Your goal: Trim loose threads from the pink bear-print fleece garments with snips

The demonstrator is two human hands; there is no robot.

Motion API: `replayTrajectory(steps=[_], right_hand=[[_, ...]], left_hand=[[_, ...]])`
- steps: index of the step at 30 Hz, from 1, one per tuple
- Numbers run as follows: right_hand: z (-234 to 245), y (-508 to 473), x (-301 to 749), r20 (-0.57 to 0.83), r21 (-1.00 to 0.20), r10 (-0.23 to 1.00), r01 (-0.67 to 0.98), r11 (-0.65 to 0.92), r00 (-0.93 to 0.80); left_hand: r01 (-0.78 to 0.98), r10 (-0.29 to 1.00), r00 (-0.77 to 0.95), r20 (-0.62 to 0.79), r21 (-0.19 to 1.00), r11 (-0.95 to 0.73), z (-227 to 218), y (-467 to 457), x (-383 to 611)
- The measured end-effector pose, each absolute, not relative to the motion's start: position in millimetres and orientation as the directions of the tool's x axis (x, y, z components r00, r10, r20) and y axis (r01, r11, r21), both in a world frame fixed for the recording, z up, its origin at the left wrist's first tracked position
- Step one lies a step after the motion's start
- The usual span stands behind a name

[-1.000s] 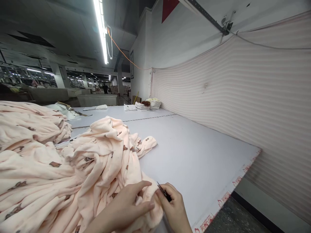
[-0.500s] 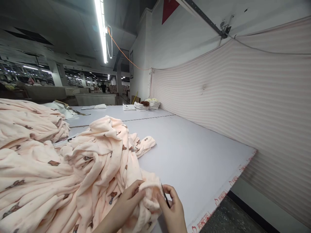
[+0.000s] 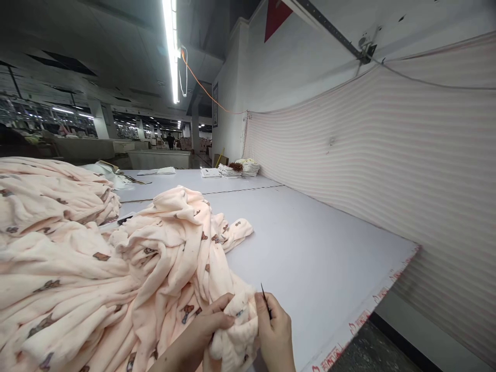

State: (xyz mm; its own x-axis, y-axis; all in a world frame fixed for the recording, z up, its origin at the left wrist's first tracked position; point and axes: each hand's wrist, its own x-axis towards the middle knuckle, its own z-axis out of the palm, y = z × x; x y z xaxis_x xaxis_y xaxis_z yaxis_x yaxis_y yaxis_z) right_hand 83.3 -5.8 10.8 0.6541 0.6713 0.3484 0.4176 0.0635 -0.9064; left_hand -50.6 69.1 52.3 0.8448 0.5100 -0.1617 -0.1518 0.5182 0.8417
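Observation:
A pale pink fleece fabric (image 3: pixel 170 258) with small brown prints lies heaped on a white table (image 3: pixel 310 248). At the bottom of the view my left hand (image 3: pixel 201 333) pinches a bunched edge of this fabric. My right hand (image 3: pixel 275 336) is closed on small dark thread snips (image 3: pixel 265 300), whose tip points up beside that same edge. The two hands are close together, almost touching across the fold.
More of the same pink fabric (image 3: pixel 50 191) is piled at the left. A striped curtain (image 3: pixel 387 155) hangs along the right side of the table. Folded stacks (image 3: pixel 240 168) sit at the far end. The table's front right edge (image 3: pixel 360 320) is near.
My left hand has gone from lying over the fabric to pinching its edge and gathering it up. The snips in my right hand have tilted more upright. The view has shifted slightly.

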Motion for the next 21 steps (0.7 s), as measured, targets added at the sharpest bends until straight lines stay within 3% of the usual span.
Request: replayTrajectory(steps=[6, 8, 11, 14, 16, 18, 21], right_hand=[[20.6, -7.6, 70.3, 0.326, -0.945, 0.585, 0.281, 0.169, 0.743], [23.9, -7.7, 68.9, 0.318, -0.948, 0.613, 0.218, 0.233, 0.723], [24.3, -4.4, 69.1, 0.218, -0.953, 0.691, -0.001, 0.302, 0.69], [18.1, -1.7, 72.0, 0.135, -0.949, 0.717, -0.119, 0.292, 0.684], [12.1, -2.8, 75.7, 0.177, -0.965, 0.705, -0.019, 0.261, 0.687], [7.3, -5.9, 80.7, 0.256, -0.965, 0.705, 0.136, 0.223, 0.662], [5.3, -11.3, 88.2, 0.344, -0.928, 0.751, 0.326, 0.18, 0.564]], left_hand=[[-0.215, 0.5, 0.851, -0.162, 0.76, 0.614, 53.4, 67.3, -50.2], [-0.238, 0.484, 0.864, -0.141, 0.732, 0.638, 52.8, 65.7, -50.7], [-0.305, 0.493, 0.868, -0.058, 0.722, 0.621, 48.4, 63.8, -51.2], [-0.312, 0.544, 0.838, -0.044, 0.779, 0.544, 41.0, 63.5, -52.7], [-0.222, 0.599, 0.799, -0.057, 0.897, 0.381, 37.2, 64.1, -55.3], [-0.092, 0.693, 0.72, 0.02, 0.994, 0.067, 37.1, 65.4, -58.8], [0.057, 0.693, 0.691, 0.205, 0.941, -0.334, 45.7, 68.6, -60.4]])
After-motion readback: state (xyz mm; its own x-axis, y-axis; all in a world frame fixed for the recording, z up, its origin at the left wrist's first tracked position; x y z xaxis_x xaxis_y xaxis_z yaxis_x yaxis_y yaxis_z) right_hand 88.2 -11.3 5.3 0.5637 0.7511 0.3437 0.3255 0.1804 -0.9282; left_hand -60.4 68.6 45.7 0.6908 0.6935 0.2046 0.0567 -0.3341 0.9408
